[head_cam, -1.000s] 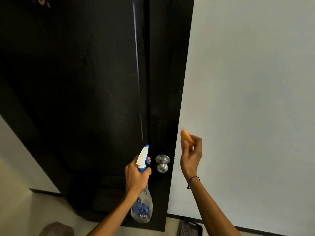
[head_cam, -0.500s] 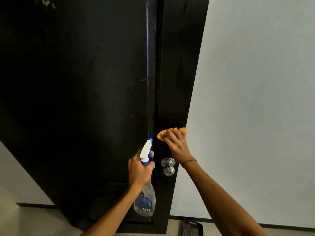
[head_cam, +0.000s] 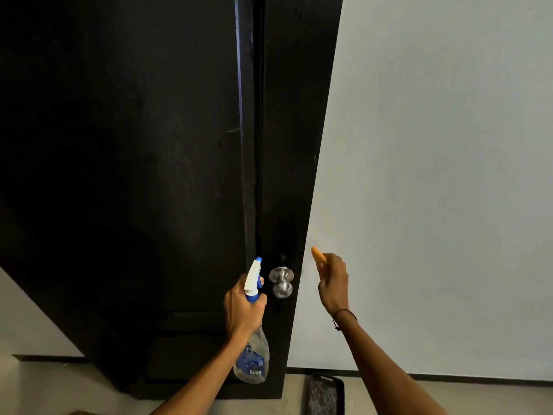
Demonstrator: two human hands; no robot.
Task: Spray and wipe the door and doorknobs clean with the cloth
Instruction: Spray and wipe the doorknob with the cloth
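A black door [head_cam: 134, 175] fills the left and centre, with a silver doorknob [head_cam: 281, 282] low on its right edge. My left hand [head_cam: 243, 310] grips the neck of a clear spray bottle [head_cam: 253, 357] with a white and blue nozzle, just left of the knob. My right hand [head_cam: 333, 283] holds a bunched orange cloth [head_cam: 318, 255] in front of the wall, right of the door frame and apart from the knob. Most of the cloth is hidden inside the fingers.
A pale wall [head_cam: 449, 175] takes up the right side, with a dark skirting strip along the floor. A dark tray-like object [head_cam: 324, 395] lies on the floor at the foot of the wall, right of the door.
My right hand with the cloth has left the door above the knob and moved right and down, off the door in front of the wall. The left hand and bottle stay beside the knob.
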